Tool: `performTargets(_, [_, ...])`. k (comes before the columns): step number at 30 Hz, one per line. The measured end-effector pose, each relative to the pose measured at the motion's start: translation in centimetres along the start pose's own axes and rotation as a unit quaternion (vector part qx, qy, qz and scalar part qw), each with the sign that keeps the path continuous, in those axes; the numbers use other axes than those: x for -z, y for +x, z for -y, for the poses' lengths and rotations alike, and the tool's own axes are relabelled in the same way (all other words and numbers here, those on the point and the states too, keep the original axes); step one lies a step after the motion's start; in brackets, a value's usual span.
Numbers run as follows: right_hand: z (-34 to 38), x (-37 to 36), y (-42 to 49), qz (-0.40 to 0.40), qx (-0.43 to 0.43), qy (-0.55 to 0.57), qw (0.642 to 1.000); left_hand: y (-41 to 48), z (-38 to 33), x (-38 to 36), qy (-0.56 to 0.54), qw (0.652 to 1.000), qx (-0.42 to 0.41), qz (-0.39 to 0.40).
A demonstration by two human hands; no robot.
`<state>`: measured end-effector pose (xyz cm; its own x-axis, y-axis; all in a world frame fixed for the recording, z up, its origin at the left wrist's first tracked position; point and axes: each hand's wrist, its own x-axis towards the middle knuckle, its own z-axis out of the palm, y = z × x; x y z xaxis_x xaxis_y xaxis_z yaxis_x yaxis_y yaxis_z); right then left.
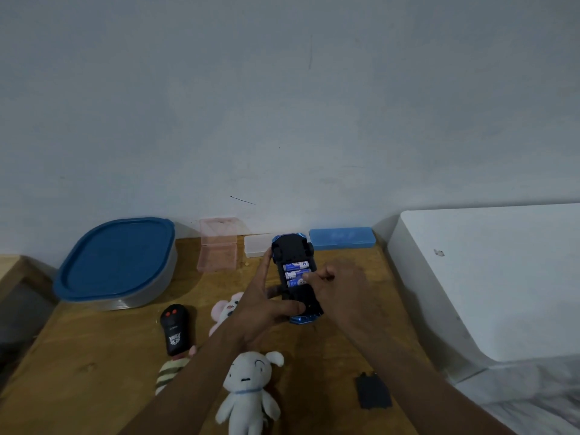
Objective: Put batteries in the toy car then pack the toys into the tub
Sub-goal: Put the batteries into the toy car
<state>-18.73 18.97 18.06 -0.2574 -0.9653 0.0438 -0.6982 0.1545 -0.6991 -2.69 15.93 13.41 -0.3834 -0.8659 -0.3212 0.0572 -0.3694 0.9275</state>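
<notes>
My left hand [266,304] grips the blue toy car [293,251], held upside down above the wooden table [94,356]. Its black underside faces up, and three blue batteries [296,274] lie side by side in the uncovered compartment. My right hand [337,288] has its fingers curled, with a fingertip pressing on the nearest battery. The tub [116,262], with a blue lid on, stands at the back left. A black battery cover [373,392] lies on the table at the front right.
A black remote control [174,329], a white plush dog [251,390], a pink plush [224,310] and a striped plush [171,372] lie on the table. Pink [218,249], clear [257,245] and blue [342,238] cases sit by the wall. A white surface [489,277] flanks the right.
</notes>
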Motion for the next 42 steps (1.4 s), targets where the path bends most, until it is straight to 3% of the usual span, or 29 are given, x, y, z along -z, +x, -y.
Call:
performTargets(3, [0.2, 0.0, 0.3, 0.019, 0.025, -0.047, 0.998, -0.1, 0.0, -0.1, 0.022, 1.0, -0.019, 0.008])
performTargets(7, [0.1, 0.5, 0.9, 0.035, -0.018, 0.034, 0.999, -0.6, 0.2, -0.5, 0.023, 0.999, -0.034, 0.022])
performTargets(15, [-1.1, 0.5, 1.0, 0.071, -0.052, 0.02, 0.996, -1.1, 0.7, -0.9, 0.007, 0.999, 0.017, 0.042])
performTargets(27, [-2.7, 0.8, -0.1, 0.099, -0.151, 0.105, 0.978, -1.2, 2.1, -2.2, 0.068, 0.995, 0.009, 0.073])
performTargets(36, [-7.9, 2.1, -2.3, 0.107, -0.209, 0.173, 0.957, -0.6, 6.1, -4.3, 0.018, 0.994, 0.049, 0.1])
performTargets(42, [-12.8, 2.8, -4.3, 0.132, -0.165, 0.006, 0.977, -1.4, 7.5, -5.0, -0.001, 0.988, 0.096, 0.123])
